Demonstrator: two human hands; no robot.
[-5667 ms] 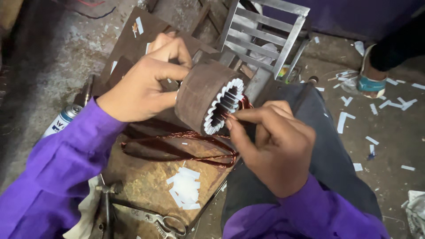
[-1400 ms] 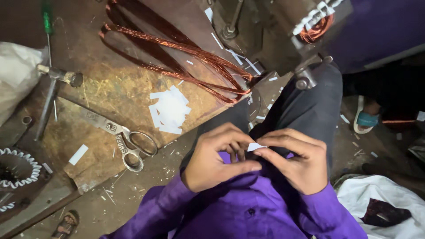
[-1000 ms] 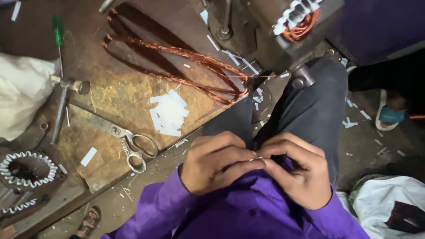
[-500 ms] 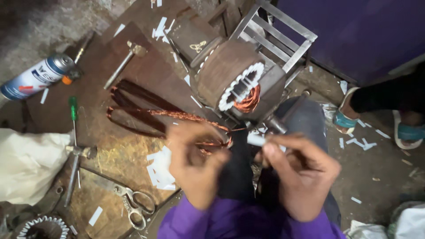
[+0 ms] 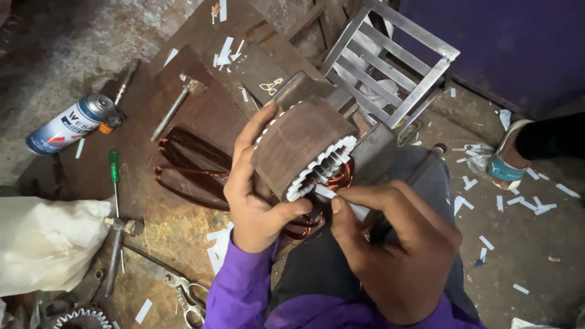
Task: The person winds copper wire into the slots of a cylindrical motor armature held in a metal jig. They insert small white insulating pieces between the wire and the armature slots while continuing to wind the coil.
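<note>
A brown motor stator, ringed with white slot paper and copper winding inside, sits tilted over my lap. My left hand grips its left side and lower rim. A folded strip of white insulation paper is pinched in my right hand, with its tip at the stator's lower slots. Loops of copper wire coil lie on the rusty metal plate just left of the stator.
A spray can, a green-handled screwdriver, a hammer, scissors and a white bag lie at left. A metal rack stands behind. Another person's sandalled foot is at right. Paper scraps litter the floor.
My view has swung up from my lap to the stator. My left hand has moved off the paper and taken hold of the stator; my right hand has brought the strip to its slots.
</note>
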